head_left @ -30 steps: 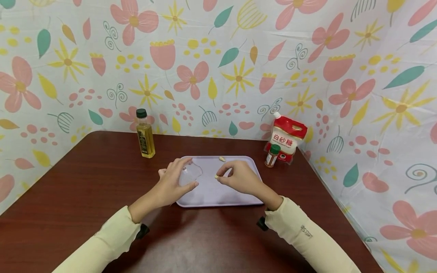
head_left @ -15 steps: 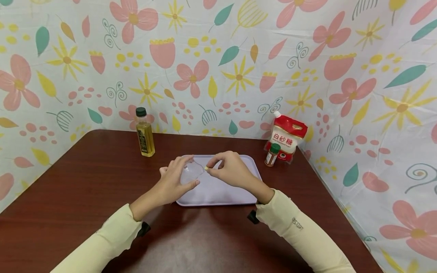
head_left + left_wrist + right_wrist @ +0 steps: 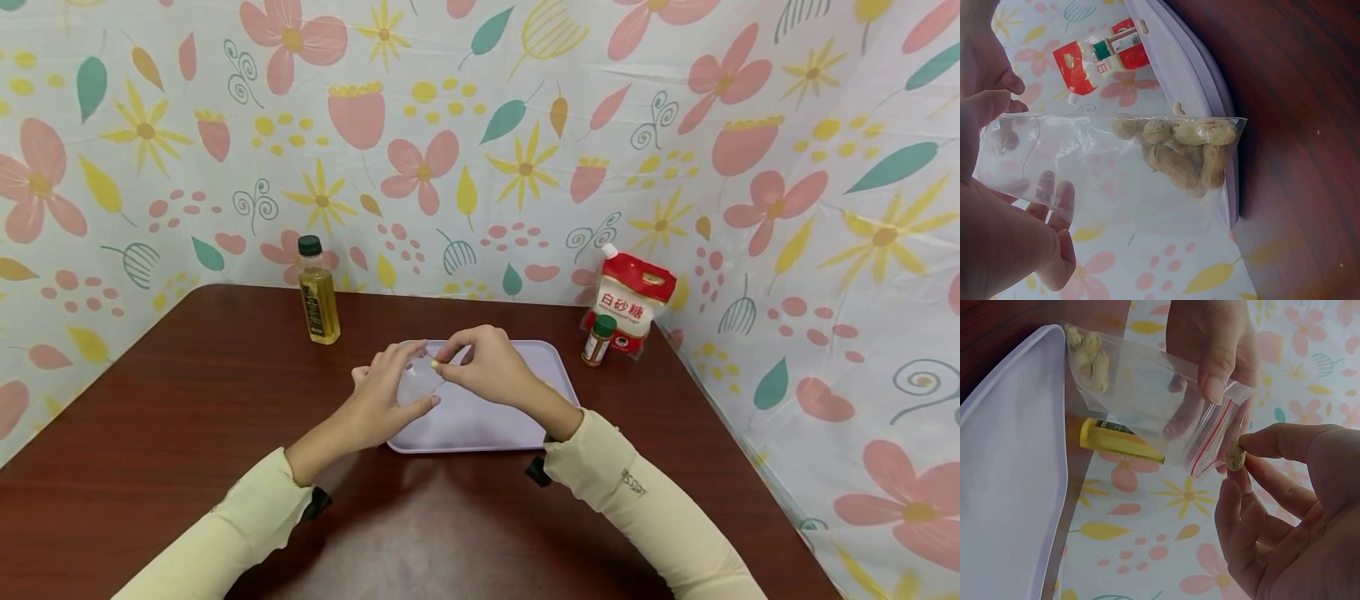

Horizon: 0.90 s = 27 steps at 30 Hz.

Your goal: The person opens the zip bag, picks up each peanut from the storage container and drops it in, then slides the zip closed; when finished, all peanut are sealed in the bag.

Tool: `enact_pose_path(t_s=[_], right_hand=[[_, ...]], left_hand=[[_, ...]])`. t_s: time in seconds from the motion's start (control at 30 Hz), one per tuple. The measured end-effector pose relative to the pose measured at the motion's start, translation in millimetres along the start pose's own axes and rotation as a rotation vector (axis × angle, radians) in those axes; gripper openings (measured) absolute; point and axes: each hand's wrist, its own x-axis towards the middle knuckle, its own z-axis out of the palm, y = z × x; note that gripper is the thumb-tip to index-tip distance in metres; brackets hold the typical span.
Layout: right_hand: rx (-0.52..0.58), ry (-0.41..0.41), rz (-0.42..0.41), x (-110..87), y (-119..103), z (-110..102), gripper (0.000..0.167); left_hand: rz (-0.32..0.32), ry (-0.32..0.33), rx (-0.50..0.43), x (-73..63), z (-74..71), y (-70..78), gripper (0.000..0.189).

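One unshelled tan peanut is pinched between thumb and fingertip of the right hand, just outside the red-striped zip mouth of a clear plastic zip bag. Contact with the lip can't be told. The bag is gripped near its mouth by the left hand, thumb on one side, fingers on the other, held spread rather than pressed together. Several unshelled tan peanuts are already gathered at its bottom; two small loose peanuts are seen on the pale lilac rectangular tray.

Step in hand, as judged: bag loading, at insertion. Next move calls for the peanut to be passed inside the lip and released, mouth kept spread; a snag on the thin film is the likely risk.

Versus 1.0 s ago: peanut has been carried leftward from over the tray to the mouth; left hand practically unmoved.
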Motion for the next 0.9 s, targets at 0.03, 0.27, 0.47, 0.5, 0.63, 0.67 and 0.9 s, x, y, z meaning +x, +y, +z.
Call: enact_pose_path(t_s=[0.03, 0.27, 0.47, 0.5, 0.63, 0.67, 0.9], right_hand=[[-0.001, -0.002, 0.002, 0.7, 0, 1, 0.004], [-0.014, -0.004, 0.017, 4.6, -1, 4, 0.005], [-0.007, 0.015, 0.024, 5.1, 3, 2, 0.005], [-0.006, 0.018, 0.027, 5.2, 5, 1, 0.004], [-0.011, 0.030, 0.050, 6.0, 13, -2, 0.004], [-0.010, 0.032, 0.053, 6.3, 15, -3, 0.005], [-0.029, 0.060, 0.080, 12.3, 35, -7, 0.005]], left_hand=[[0.000, 0.000, -0.002, 0.0, -0.1, 0.0, 0.073], [0.007, 0.009, -0.010, -0.4, 0.3, -1.2, 0.073], [0.003, 0.006, -0.012, -0.5, -0.4, -0.8, 0.074], [0.000, 0.005, -0.011, -0.5, -0.4, -0.5, 0.074], [-0.001, 0.009, -0.013, -0.6, -0.3, -0.9, 0.074], [-0.002, 0.009, -0.014, -0.8, -0.4, -0.9, 0.074], [0.000, 0.012, -0.013, -2.3, -1.1, -1.0, 0.074]])
